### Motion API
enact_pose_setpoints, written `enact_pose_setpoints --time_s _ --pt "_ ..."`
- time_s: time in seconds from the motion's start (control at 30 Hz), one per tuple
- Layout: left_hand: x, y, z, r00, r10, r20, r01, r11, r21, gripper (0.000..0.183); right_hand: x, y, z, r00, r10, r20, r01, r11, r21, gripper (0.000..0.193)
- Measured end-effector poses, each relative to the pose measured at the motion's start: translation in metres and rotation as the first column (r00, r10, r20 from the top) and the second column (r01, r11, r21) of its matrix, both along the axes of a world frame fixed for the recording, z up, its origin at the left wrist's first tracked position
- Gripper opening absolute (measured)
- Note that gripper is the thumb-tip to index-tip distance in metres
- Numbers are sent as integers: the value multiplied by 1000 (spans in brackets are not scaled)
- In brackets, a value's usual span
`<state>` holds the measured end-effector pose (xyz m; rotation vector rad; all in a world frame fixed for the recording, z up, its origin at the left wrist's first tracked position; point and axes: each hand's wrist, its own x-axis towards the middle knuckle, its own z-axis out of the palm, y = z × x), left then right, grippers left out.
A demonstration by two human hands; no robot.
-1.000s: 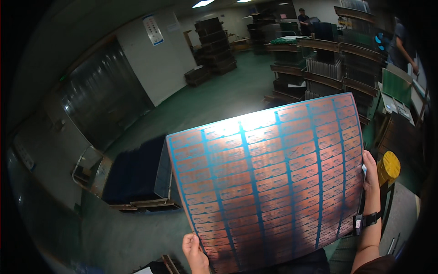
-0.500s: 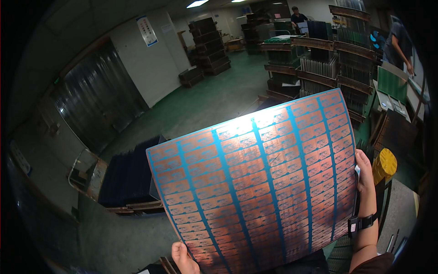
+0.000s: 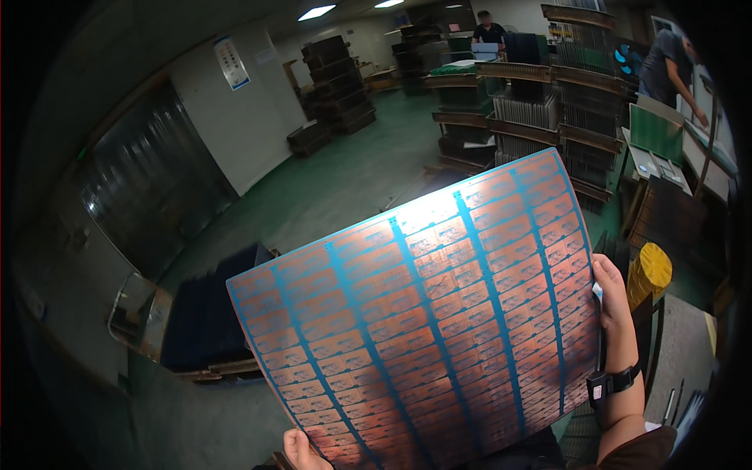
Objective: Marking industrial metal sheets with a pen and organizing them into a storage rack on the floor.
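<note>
A large copper-coloured circuit board panel with blue lines and a grid of repeated patterns is held up tilted before me. My left hand grips its lower left edge, closed with the thumb on the near side. At the right edge, my right hand is closed on the panel, its other fingers hidden behind. A small white piece shows by the right fingers. A bright glare lies across the panel's upper middle, and its lower part is in shadow.
A rack of dark panels stands at left on the green floor. Stacked racks rise ahead. Dark crates are piled by the wall. A yellow roll is beside my right arm. One person works at right, another farther back.
The panel and both hands have shifted a little left in view, with the left hand slightly lower. The surroundings have also slid left. Both hands keep their hold.
</note>
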<state>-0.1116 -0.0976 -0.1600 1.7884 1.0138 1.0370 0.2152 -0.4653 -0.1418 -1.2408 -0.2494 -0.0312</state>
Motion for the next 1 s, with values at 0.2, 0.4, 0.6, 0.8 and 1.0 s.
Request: enact_pose_setpoints --time_s 0.2,0.4,0.6,0.8,1.0 --pt "-2 9 -24 944 104 312 -8 956 -293 21 0 -2 3 999 35 -15 -35 999 39 23" --pt "5 -12 16 910 -149 388 366 732 -575 39 -5 3 13 998 37 -52 -33 997 77 23" --pt "-17 14 -43 936 45 348 150 845 -514 39 -7 -1 18 996 82 -39 -79 994 69 24" --pt "-20 20 -56 931 73 357 174 770 -613 41 -7 1 24 988 148 -38 -145 986 82 26" --pt "2 -15 4 924 56 378 272 600 -752 43 1 6 19 981 183 -68 -176 979 101 26"
